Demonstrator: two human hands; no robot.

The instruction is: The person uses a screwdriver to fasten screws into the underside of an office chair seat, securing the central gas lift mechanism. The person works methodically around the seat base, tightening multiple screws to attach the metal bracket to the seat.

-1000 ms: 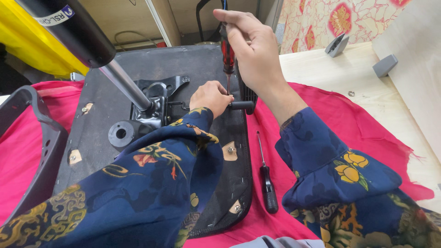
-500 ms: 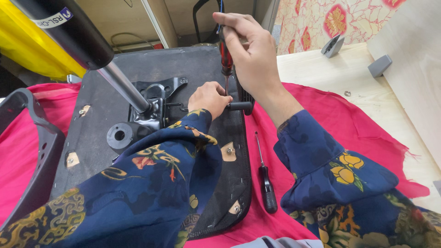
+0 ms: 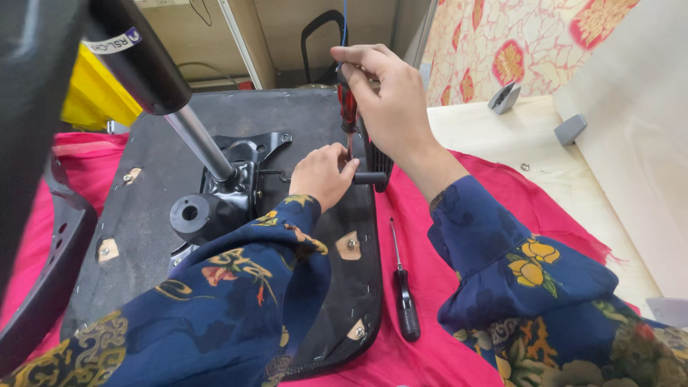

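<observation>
An upturned black chair seat [image 3: 150, 208] lies on a pink cloth, its metal mechanism plate [image 3: 247, 161] and gas cylinder [image 3: 193, 136] facing up. My right hand [image 3: 390, 100] grips a red-and-black screwdriver [image 3: 348, 107] held upright, tip down near the seat's right edge. My left hand [image 3: 322, 175] rests on the seat beside the shaft, fingers pinched around the tip where a black lever handle [image 3: 369, 178] sticks out. Both sleeves are dark blue with a floral print.
A second black-handled screwdriver [image 3: 405, 287] lies on the pink cloth [image 3: 494, 215] right of the seat. A black armrest [image 3: 43, 279] sits at the left. A pale wooden board [image 3: 559, 172] with grey brackets [image 3: 570, 129] lies to the right, a yellow object [image 3: 93, 100] at the back left.
Both hands stay at the same spot on the seat; the view has shifted only slightly.
</observation>
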